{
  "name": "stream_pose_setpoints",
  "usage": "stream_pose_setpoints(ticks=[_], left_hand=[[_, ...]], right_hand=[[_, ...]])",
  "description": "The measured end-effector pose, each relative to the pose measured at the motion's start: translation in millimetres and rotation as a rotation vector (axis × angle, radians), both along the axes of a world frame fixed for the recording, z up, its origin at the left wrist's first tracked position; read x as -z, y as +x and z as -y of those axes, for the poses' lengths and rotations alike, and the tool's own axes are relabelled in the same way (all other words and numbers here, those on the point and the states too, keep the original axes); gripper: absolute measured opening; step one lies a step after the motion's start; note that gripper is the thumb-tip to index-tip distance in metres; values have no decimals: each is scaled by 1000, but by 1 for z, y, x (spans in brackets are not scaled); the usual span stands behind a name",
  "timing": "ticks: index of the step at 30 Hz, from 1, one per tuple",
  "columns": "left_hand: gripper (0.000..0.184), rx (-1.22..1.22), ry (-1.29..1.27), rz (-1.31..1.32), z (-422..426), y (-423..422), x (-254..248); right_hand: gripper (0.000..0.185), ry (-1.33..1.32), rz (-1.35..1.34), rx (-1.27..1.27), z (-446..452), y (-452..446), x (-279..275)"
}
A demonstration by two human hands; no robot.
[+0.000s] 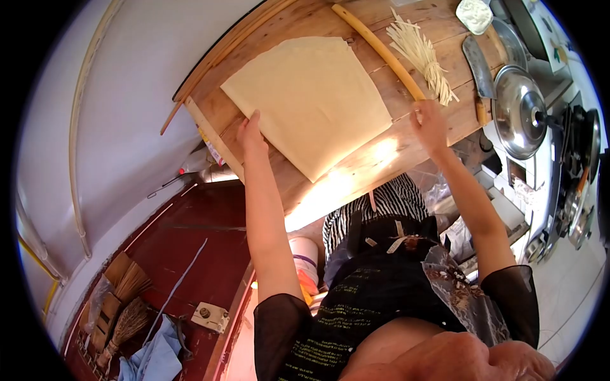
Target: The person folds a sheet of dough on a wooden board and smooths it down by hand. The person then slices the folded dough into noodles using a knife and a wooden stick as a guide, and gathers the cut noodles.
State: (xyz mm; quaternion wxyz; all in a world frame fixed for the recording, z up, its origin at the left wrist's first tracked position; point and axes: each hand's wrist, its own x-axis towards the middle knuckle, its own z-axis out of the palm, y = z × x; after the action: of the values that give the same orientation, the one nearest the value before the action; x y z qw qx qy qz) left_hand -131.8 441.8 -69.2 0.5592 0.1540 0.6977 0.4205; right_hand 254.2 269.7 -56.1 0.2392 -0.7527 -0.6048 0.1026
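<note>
A large folded sheet of dough lies flat on the wooden board. At its left edge is my left hand, its fingers closed on the dough's margin. My right hand is wrapped round the near end of a long rolling pin, which lies slantwise to the right of the sheet. Just beyond the pin rests a bundle of cut noodles. A cleaver lies farther right, its wooden handle pointing toward me.
More thin sticks lie along the board's far left edge. On the right stand a bowl of white flour, a lidded metal pan and a black stove. Brooms and a blue cloth are at lower left.
</note>
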Motion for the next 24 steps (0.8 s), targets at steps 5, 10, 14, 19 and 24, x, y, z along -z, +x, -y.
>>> stream_pose_setpoints(ticks=[5, 10, 14, 19, 24], left_hand=[[29, -2, 24, 168, -17, -3, 0], [34, 206, -45, -36, -11, -1, -12], [40, 352, -75, -11, -15, -16, -5], [31, 208, 67, 16, 2, -11, 2], [27, 68, 114, -84, 45, -8, -1]], right_hand=[[35, -89, -136, 83, -28, -61, 14], [41, -379, -376, 277, -48, -64, 21], [41, -605, -339, 259, -60, -68, 11], [38, -485, -403, 218, -56, -74, 15], [31, -493, -634, 27, -65, -48, 30]])
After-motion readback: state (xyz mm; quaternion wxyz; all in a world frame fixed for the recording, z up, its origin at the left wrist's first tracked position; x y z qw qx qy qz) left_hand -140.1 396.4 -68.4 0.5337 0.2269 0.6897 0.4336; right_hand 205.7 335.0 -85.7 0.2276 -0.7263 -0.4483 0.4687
